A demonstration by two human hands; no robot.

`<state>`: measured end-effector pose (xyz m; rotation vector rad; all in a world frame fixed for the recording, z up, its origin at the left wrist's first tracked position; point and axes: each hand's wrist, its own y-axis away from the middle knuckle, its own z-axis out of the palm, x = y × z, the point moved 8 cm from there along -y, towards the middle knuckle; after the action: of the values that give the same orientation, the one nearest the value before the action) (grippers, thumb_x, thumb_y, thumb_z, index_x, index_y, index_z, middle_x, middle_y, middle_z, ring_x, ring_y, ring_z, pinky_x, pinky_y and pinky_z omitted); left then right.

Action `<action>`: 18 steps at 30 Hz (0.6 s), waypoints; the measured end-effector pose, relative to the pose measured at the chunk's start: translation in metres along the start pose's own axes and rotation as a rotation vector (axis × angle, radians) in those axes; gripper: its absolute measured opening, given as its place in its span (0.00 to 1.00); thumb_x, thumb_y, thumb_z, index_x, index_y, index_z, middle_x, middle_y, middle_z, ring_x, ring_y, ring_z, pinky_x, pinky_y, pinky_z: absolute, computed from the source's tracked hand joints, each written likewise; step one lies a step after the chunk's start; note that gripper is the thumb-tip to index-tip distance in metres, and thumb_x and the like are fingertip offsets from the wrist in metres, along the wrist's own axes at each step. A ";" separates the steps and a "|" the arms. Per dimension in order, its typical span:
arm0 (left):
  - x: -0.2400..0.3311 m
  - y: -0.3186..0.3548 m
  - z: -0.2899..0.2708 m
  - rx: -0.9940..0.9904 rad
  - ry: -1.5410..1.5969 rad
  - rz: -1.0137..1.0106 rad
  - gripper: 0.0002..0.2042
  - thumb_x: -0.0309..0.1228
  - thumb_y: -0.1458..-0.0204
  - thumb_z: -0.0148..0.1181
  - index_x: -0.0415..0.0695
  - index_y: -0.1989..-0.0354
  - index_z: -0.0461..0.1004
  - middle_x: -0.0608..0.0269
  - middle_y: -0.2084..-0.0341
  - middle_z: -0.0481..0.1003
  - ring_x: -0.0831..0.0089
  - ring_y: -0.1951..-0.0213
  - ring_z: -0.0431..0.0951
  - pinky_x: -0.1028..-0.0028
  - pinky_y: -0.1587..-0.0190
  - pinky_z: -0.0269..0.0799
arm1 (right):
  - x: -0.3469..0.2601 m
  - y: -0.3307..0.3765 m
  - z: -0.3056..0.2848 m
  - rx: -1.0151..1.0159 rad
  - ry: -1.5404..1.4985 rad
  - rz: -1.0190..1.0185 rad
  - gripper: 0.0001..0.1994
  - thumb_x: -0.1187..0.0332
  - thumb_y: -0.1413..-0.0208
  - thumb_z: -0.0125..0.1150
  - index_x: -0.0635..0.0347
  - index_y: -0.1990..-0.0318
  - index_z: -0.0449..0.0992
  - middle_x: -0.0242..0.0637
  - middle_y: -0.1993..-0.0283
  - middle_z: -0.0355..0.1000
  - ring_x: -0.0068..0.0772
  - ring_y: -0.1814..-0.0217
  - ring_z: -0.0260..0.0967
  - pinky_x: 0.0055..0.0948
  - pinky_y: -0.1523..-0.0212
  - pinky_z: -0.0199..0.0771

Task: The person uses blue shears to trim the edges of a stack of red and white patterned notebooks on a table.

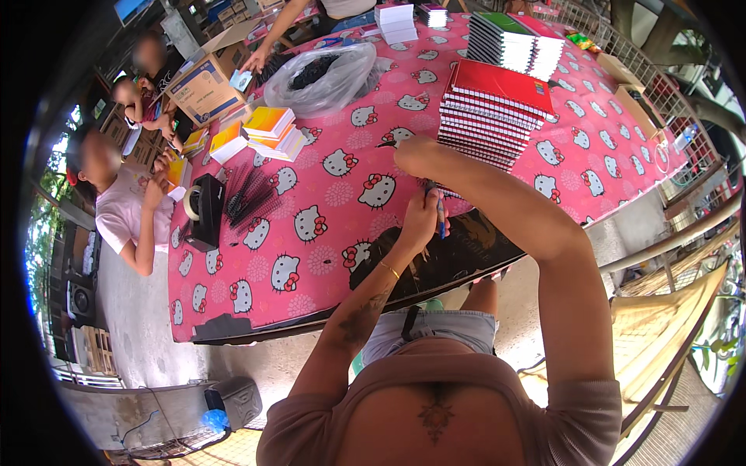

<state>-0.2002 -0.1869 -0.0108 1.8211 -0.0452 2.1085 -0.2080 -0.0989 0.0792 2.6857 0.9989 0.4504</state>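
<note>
My left hand (422, 220) is closed around a blue pen (440, 220), held upright just above a black sheet (458, 256) at the near edge of the table. My right hand (412, 153) reaches further in and rests against the lower left corner of a tall stack of red spiral notebooks (497, 109). Its fingers are curled under and hidden, so I cannot tell what they hold. Both hands are over the pink cartoon-cat tablecloth (326, 248).
A black tape dispenser (203, 210), black binding combs (250, 198), yellow-orange booklets (268, 128), a clear bag of dark items (318, 74) and a cardboard box (206, 84) lie left and far. More notebook stacks (514, 39) stand behind. Other people sit at the left; someone's hand (252, 59) reaches in.
</note>
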 end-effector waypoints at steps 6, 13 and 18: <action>-0.009 0.015 0.003 -0.055 0.131 -0.033 0.18 0.41 0.38 0.44 0.36 0.53 0.65 0.52 0.70 0.74 0.64 0.73 0.79 0.67 0.75 0.79 | 0.001 -0.001 -0.003 0.070 -0.075 0.017 0.09 0.75 0.61 0.62 0.62 0.67 0.81 0.46 0.66 0.77 0.45 0.61 0.77 0.40 0.66 0.77; -0.009 0.003 0.000 -0.044 0.143 -0.038 0.18 0.41 0.38 0.45 0.37 0.54 0.65 0.54 0.72 0.73 0.66 0.75 0.78 0.66 0.74 0.80 | 0.002 -0.005 0.013 -0.097 0.002 0.015 0.12 0.73 0.63 0.67 0.59 0.66 0.81 0.43 0.63 0.78 0.43 0.60 0.77 0.39 0.66 0.77; -0.007 -0.001 -0.003 0.010 0.026 -0.011 0.17 0.41 0.38 0.45 0.37 0.57 0.66 0.58 0.77 0.71 0.70 0.79 0.75 0.67 0.76 0.80 | 0.004 -0.010 0.015 -0.068 0.018 0.056 0.12 0.71 0.62 0.68 0.59 0.65 0.81 0.43 0.62 0.78 0.43 0.59 0.76 0.39 0.65 0.77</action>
<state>-0.2022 -0.1870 -0.0186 1.7952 -0.0174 2.1284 -0.2052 -0.0908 0.0631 2.6588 0.8988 0.5113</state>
